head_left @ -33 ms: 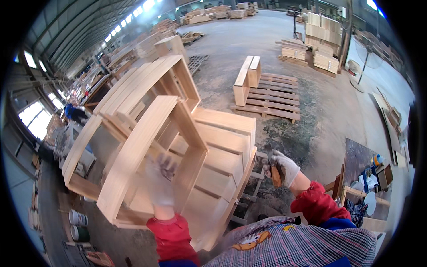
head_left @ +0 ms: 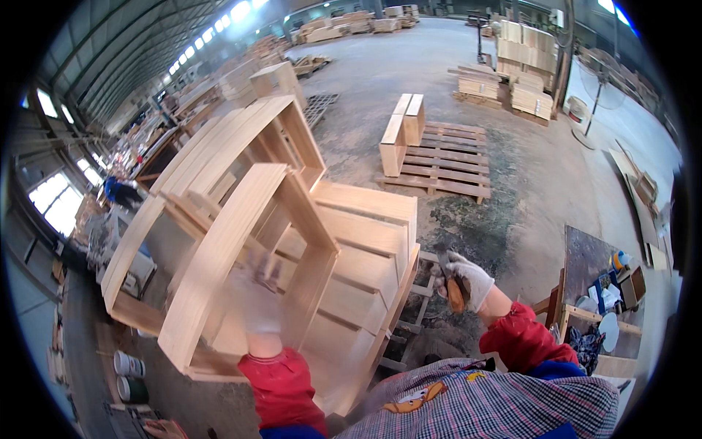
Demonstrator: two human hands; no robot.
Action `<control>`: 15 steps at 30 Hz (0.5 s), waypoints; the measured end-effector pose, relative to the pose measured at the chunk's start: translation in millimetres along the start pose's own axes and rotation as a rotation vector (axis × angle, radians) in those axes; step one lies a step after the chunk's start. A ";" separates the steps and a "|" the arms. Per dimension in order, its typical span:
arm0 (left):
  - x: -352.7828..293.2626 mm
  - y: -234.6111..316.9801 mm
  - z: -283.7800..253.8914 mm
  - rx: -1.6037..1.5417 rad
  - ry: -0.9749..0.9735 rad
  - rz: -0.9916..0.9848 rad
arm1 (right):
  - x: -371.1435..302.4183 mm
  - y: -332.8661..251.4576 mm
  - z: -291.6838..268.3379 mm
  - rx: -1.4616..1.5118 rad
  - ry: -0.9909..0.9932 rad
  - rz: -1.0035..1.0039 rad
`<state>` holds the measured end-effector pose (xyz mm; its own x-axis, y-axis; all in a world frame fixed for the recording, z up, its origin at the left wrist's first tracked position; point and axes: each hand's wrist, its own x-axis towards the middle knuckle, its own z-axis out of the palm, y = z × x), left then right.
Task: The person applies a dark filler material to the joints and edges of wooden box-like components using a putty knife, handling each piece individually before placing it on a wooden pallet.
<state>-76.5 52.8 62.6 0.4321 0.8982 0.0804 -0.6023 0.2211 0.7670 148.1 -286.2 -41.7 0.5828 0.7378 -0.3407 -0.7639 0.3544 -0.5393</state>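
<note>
Left hand point(head_left: 262, 300): white glove, motion-blurred, fingers extended and slightly apart, nothing seen in the grasp. It's over the opening of the nearest wooden frame point(head_left: 219, 252); can't tell if the fingertips touch wood. Right hand point(head_left: 472, 282): white glove, fingers curled round one wooden-handled tool point(head_left: 455, 296), dark end pointing up and away, held clear of the woodwork, to the right of it. Frame sits tilted in front of the person, left of centre, pale wood, open in the middle. Counts: one nearest frame; behind it and to the left, a row of similar frames point(head_left: 212, 161), at least two, overlap hides the exact number. Right of the frame, a group of pale wooden boxes point(head_left: 365, 234), side by side, total unclear. One slatted pallet point(head_left: 464, 167) further out, two narrow boxes point(head_left: 393, 157) standing on its left part. Two tubs point(head_left: 129, 364) on the floor, lower left. One bench point(head_left: 585, 256) at right, loose items on it, too cluttered to count. One co-worker point(head_left: 121, 192) in blue, far left.
</note>
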 end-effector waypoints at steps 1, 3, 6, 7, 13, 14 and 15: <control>17.0 -0.5 1.1 -0.106 -0.047 0.047 | -6.6 -2.0 -11.4 -0.002 0.031 0.022; 46.9 -0.8 6.2 -0.284 -0.110 0.123 | -20.2 -4.3 -35.7 0.044 0.065 0.049; 56.8 1.9 18.9 -0.180 0.075 0.185 | -32.6 -6.8 -67.4 0.139 0.120 0.007; 50.8 2.6 22.5 -0.168 0.087 0.179 | -35.1 -8.8 -76.0 0.124 0.130 -0.019; 10.6 30.6 30.8 -0.115 -0.105 0.107 | -37.1 -10.5 -93.7 0.174 0.196 -0.024; 7.7 39.4 28.1 -0.124 -0.180 0.137 | -34.9 -7.4 -90.5 0.175 0.196 -0.007; 12.7 54.0 26.2 -0.163 -0.122 0.057 | -31.4 -4.3 -85.6 0.152 0.155 0.005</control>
<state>-86.0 66.2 121.8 0.4663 0.8604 0.2053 -0.7245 0.2383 0.6468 156.8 -360.1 -94.7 0.6058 0.6469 -0.4632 -0.7929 0.4426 -0.4188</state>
